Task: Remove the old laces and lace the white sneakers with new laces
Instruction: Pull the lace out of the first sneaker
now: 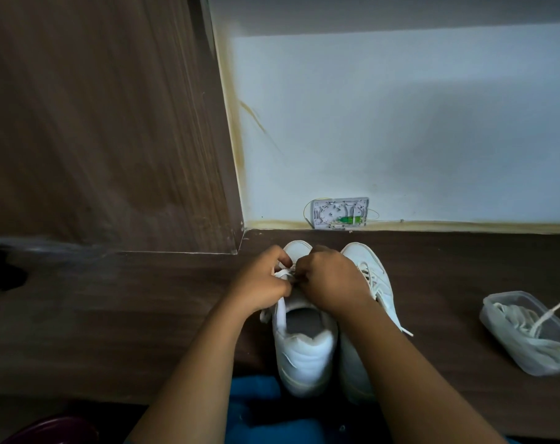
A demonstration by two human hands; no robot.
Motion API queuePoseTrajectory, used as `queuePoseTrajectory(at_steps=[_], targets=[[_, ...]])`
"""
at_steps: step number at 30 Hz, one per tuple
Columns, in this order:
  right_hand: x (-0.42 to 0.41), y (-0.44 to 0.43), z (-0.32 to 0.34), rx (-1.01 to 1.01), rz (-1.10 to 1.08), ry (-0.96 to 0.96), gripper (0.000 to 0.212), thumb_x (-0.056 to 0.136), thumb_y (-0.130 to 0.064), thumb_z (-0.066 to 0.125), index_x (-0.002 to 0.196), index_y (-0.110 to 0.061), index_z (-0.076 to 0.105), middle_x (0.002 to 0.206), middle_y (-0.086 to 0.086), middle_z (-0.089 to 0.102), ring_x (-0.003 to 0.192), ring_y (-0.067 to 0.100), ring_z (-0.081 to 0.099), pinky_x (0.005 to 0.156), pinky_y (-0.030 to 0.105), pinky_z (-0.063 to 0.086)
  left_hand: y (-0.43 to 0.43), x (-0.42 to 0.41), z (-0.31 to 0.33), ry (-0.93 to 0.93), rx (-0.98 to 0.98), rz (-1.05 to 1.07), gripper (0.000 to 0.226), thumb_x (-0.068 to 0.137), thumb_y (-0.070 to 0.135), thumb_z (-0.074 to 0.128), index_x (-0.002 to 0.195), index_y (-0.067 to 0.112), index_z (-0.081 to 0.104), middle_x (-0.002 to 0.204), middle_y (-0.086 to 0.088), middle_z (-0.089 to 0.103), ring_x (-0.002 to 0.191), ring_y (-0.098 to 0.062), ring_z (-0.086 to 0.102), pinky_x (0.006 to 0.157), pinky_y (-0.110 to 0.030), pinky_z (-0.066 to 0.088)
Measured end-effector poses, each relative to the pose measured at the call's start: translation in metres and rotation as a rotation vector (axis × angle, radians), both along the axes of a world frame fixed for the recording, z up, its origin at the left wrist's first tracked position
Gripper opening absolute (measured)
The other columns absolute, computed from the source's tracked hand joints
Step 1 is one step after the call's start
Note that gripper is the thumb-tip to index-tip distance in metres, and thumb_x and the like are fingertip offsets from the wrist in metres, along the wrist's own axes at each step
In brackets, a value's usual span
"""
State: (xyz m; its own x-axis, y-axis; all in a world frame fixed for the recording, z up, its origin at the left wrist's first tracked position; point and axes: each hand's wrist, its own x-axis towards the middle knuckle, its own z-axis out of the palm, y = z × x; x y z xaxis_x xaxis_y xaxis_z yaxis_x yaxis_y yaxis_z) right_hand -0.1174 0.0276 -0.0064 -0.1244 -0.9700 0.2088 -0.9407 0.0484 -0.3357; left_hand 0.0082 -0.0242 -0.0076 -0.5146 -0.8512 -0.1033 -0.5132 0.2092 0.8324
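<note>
Dark floor [128,315] lies open at left; near the wall [400,123] our left hand [259,283] and right hand [333,280] pinch the lace [283,273] of one sneaker [304,354].

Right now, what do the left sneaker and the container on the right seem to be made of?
Left sneaker: looks like smooth white leather or synthetic leather; the heel has a soft sheen and stitched panels. Container: translucent plastic, slightly frosted; the laces inside show through its walls.
</note>
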Motion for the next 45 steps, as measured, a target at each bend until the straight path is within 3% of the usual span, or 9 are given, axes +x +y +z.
queuePoseTrajectory(at_steps=[6,12,17,19,24,30,35,39,45], targets=[[-0.01,-0.002,0.008,0.136,0.007,-0.401,0.01,0.081,-0.012,0.063,0.078,-0.004,0.069,0.076,0.007,0.059,0.078,0.019,0.054,0.068,0.033,0.041,-0.001,-0.001,0.002,-0.066,-0.092,-0.053,0.027,0.065,0.008,0.055,0.083,0.028,0.059,0.08,-0.007,0.064,0.069,-0.019,0.054,0.06,-0.034,0.044],[-0.011,-0.002,0.009,0.207,-0.154,-0.904,0.025,0.091,-0.008,0.049,0.069,-0.021,0.051,0.072,-0.005,0.05,0.065,0.009,0.047,0.061,0.019,0.041,-0.005,-0.001,-0.001,-0.091,-0.123,-0.044,0.022,0.079,0.008,0.058,0.066,0.026,0.062,0.06,0.006,0.058,0.057,-0.011,0.052,0.055,-0.026,0.041],[-0.008,0.0,0.01,0.104,-0.084,-0.632,0.006,0.086,-0.011,0.058,0.082,-0.012,0.054,0.083,0.007,0.058,0.08,0.019,0.052,0.067,0.029,0.039,-0.001,-0.013,0.003,0.104,-0.101,0.048,0.032,0.09,0.006,0.055,0.061,0.016,0.061,0.047,0.005,0.049,0.037,0.0,0.037,0.043,-0.02,0.029],[-0.007,0.003,0.011,0.03,-0.068,-0.547,0.021,0.079,-0.013,0.066,0.092,-0.014,0.049,0.091,0.004,0.057,0.087,0.02,0.053,0.066,0.025,0.039,0.001,-0.019,0.008,0.247,-0.077,0.092,0.032,0.087,-0.001,0.053,0.058,0.011,0.06,0.049,-0.004,0.05,0.044,-0.008,0.041,0.043,-0.018,0.028],[-0.005,0.009,0.018,-0.076,-0.029,-0.293,0.022,0.07,-0.019,0.074,0.074,0.002,0.068,0.07,0.013,0.062,0.075,0.03,0.057,0.058,0.025,0.023,0.005,-0.028,0.01,0.387,0.079,0.12,0.039,0.087,0.001,0.054,0.052,0.016,0.066,0.074,-0.016,0.056,0.071,-0.02,0.046,0.062,-0.027,0.034],[-0.008,0.005,0.009,-0.029,-0.12,-0.742,0.016,0.076,-0.015,0.072,0.069,-0.001,0.072,0.051,0.007,0.046,0.044,0.005,0.033,0.045,0.02,0.027,0.003,-0.024,0.011,0.389,0.071,0.078,0.028,0.092,0.003,0.054,0.067,0.015,0.061,0.066,0.0,0.059,0.057,0.0,0.051,0.055,-0.009,0.039],[-0.004,0.0,0.005,-0.012,-0.188,-1.007,0.005,0.07,-0.002,0.069,0.07,0.001,0.072,0.062,0.02,0.059,0.059,0.014,0.049,0.058,0.026,0.038,0.003,-0.022,0.009,0.412,0.147,0.101,0.024,0.095,0.015,0.051,0.076,0.015,0.065,0.077,-0.002,0.064,0.074,-0.01,0.056,0.072,-0.024,0.043],[-0.003,-0.01,0.002,-0.055,-0.251,-1.013,0.021,0.078,-0.014,0.057,0.057,-0.011,0.059,0.064,0.015,0.057,0.063,0.024,0.055,0.064,0.045,0.048,0.004,-0.024,0.006,0.292,0.083,0.104,0.017,0.098,0.022,0.047,0.09,0.012,0.056,0.078,-0.003,0.059,0.07,-0.012,0.053,0.071,-0.03,0.042],[0.001,-0.01,0.002,-0.25,-0.22,-0.953,0.028,0.097,-0.019,0.045,0.068,-0.019,0.044,0.065,0.002,0.051,0.07,0.03,0.058,0.073,0.049,0.052,-0.002,-0.014,0.002,0.197,-0.019,0.03,0.022,0.083,0.005,0.068,0.064,0.013,0.06,0.053,0.004,0.056,0.045,0.001,0.047,0.051,-0.02,0.037]])
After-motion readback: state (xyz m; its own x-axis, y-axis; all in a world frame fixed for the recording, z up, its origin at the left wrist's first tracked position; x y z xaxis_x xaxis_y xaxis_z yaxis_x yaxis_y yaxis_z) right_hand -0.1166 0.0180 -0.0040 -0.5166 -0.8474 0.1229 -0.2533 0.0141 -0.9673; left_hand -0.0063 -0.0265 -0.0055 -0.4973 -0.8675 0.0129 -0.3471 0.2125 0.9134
